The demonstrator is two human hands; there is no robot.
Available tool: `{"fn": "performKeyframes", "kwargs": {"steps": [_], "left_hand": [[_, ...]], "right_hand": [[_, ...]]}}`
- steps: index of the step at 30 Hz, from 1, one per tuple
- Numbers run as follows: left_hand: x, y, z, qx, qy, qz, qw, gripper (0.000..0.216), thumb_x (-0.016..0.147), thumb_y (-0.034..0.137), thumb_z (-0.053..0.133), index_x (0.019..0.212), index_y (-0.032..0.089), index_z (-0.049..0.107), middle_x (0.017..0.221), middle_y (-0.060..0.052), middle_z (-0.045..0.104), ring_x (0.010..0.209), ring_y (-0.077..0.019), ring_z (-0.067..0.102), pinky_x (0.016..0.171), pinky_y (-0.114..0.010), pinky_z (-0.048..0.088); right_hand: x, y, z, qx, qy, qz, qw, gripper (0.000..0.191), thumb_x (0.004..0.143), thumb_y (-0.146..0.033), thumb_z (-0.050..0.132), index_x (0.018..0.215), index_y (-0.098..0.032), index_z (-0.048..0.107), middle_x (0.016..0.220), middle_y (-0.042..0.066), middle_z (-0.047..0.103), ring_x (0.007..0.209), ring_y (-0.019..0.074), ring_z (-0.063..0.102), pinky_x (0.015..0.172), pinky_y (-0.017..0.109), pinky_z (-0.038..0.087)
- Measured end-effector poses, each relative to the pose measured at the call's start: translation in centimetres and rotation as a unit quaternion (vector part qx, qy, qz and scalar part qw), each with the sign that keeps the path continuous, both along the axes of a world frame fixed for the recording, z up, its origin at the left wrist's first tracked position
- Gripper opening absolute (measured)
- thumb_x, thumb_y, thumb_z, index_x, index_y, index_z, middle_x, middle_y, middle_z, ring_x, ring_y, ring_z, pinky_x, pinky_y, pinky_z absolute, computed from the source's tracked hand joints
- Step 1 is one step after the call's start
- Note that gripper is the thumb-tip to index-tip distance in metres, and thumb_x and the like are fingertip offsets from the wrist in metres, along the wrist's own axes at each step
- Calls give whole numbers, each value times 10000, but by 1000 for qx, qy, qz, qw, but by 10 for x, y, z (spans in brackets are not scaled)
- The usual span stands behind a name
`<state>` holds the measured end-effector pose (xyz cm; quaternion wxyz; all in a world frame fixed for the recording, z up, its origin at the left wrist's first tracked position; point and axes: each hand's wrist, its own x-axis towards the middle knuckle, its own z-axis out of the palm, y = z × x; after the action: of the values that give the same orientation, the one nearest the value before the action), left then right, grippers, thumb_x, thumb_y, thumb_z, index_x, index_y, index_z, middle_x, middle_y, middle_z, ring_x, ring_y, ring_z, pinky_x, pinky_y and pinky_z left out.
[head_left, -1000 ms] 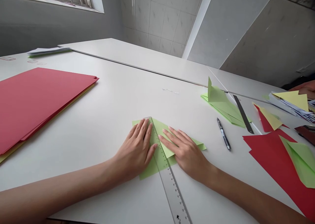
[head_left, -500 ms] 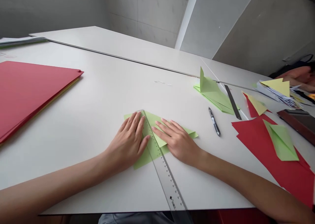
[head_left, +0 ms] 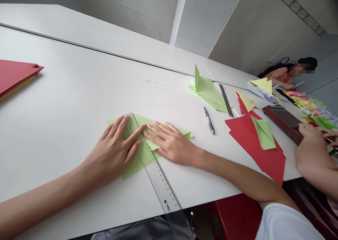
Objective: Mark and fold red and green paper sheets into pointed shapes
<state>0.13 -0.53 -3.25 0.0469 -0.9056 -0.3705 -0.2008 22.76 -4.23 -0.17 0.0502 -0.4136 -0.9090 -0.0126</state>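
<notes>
A sheet of light green paper (head_left: 133, 168) lies on the white table, with a clear plastic ruler (head_left: 155, 175) slanting across it and reaching past the table's front edge. My left hand (head_left: 116, 141) rests on the ruler's far part, fingers stretched out, the index finger across to the ruler's right edge. My right hand (head_left: 171, 143) lies flat on the folded part of the paper, right of the ruler, fingers spread. The fingertips of both hands meet or nearly meet at the ruler's edge. A folded flap of the paper shows beyond my right hand.
A pen (head_left: 209, 120) and a dark metal ruler (head_left: 226, 100) lie to the right, near stacked green paper (head_left: 208, 92). Red sheets (head_left: 253, 145) bear a folded green piece (head_left: 265, 136). Red paper (head_left: 16, 74) lies left. Co-workers' hands (head_left: 311, 138) are at the right, beside a dark red-edged board (head_left: 282, 122).
The view has swung right, bringing co-workers into sight. My left index finger has stretched across the ruler toward my right fingertips. Ruler and paper look little changed relative to each other.
</notes>
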Motion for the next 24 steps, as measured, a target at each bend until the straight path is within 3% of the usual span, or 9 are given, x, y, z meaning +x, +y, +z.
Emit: {"fn": "performKeyframes", "kwargs": {"steps": [6,14,24], "left_hand": [[1,-1,4,-29,-7,-13,999,556,993,434,178,1388,205,496,1444,-176,394,1384,-395,318,1062,-572,343],[4,-3,7,-35,-9,-5,999,564,996,429,154,1411,195,456,1441,-174,385,1386,-403,304,1061,-596,351],[4,-2,9,-33,-14,-8,999,577,989,448,126,1388,207,467,1384,-173,432,1373,-408,332,1048,-606,368]], "right_hand": [[2,-1,1,-15,-8,4,1000,648,989,-538,361,1510,-163,279,1593,80,201,1486,246,88,1207,494,155],[12,-21,-3,25,1,-64,998,545,1043,-360,265,1466,-24,340,1533,142,340,1458,204,239,1213,429,219],[48,-54,-6,81,-35,-201,976,553,1034,-364,301,1400,25,441,1437,203,469,1385,285,393,1150,480,355]]}}
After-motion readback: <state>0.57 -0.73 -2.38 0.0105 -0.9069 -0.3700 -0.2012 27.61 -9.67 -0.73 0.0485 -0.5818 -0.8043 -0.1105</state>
